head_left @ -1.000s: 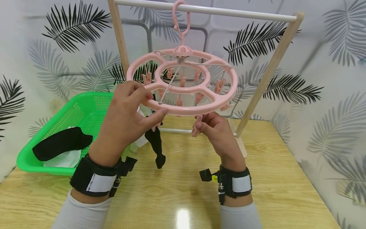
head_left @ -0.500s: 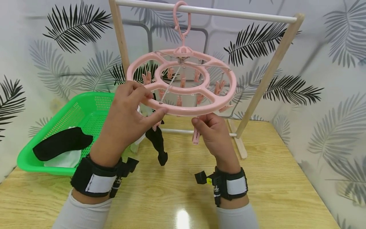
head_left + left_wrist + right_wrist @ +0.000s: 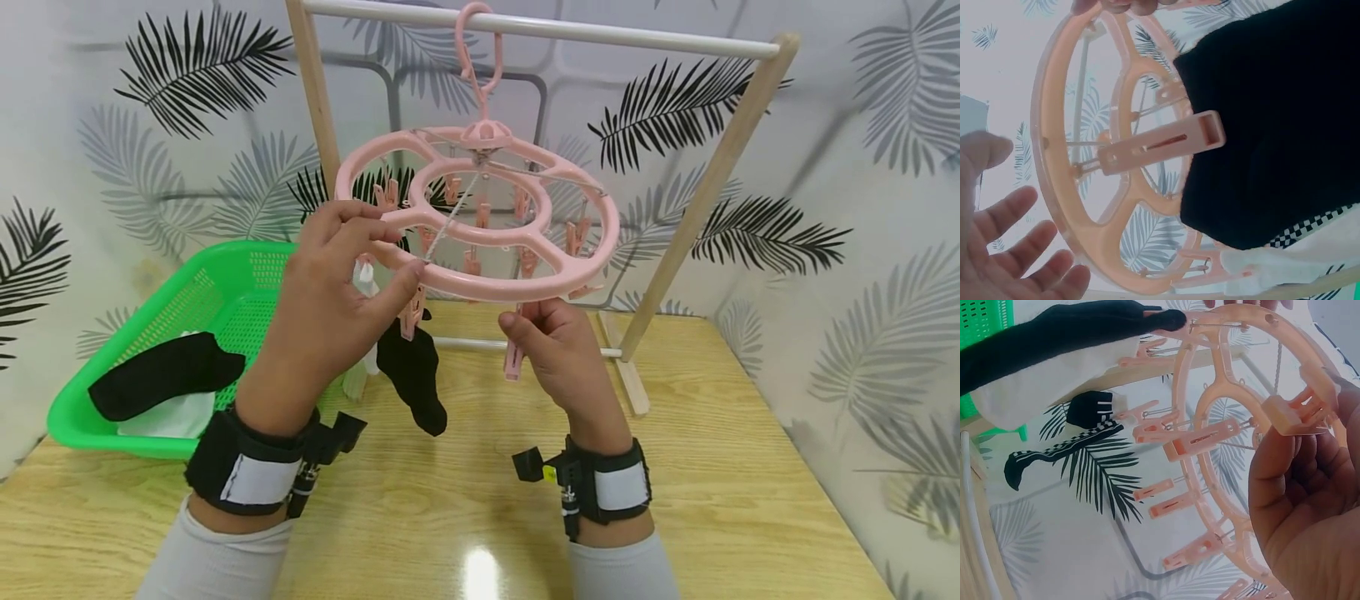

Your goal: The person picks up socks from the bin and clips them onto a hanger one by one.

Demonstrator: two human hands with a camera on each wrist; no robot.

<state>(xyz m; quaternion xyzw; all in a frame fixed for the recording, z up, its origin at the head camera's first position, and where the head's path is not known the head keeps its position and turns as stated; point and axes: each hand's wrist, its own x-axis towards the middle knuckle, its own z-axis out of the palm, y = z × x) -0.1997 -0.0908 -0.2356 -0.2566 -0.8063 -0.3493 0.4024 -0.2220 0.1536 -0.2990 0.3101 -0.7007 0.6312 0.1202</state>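
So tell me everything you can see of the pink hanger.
Glossy, plastic-looking, double-ringed with spokes, the pink hanger hangs by its hook from a white rail. Clips dangle underneath; the right grip pinches one. A black sock hangs below. The left grip is at the front edge; contact is unclear.

The clip hanger (image 3: 510, 289) hangs from the rail (image 3: 637, 37), a sock (image 3: 416, 383) clipped below it; leftward, the basket (image 3: 236, 312) stands on the table (image 3: 720, 500).

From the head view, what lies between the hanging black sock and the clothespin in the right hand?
In the head view, only a white bar and wooden tabletop show between the black sock and the clothespin the right hand pinches.
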